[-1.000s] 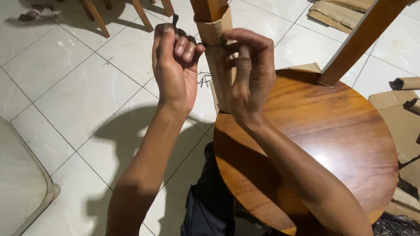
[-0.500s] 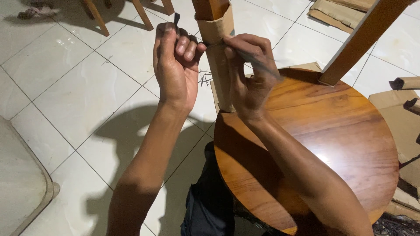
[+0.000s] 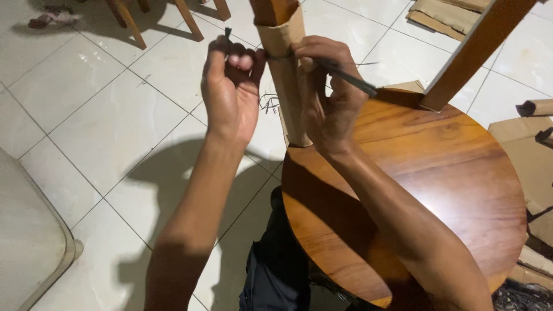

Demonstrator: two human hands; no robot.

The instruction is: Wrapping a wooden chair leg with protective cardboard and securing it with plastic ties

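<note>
The left hand (image 3: 231,95) is closed on one end of a thin dark strap (image 3: 340,74) that circles the cardboard-wrapped leg (image 3: 286,86) between the two hands. The right hand (image 3: 326,98) pinches the strap's other end, which trails past its knuckles. Below that wrist lies the round wooden tabletop (image 3: 438,173), upturned on white floor tiles (image 3: 98,115).

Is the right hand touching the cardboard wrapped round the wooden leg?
Touching: in the head view the right hand presses its fingers against the cardboard.
</note>
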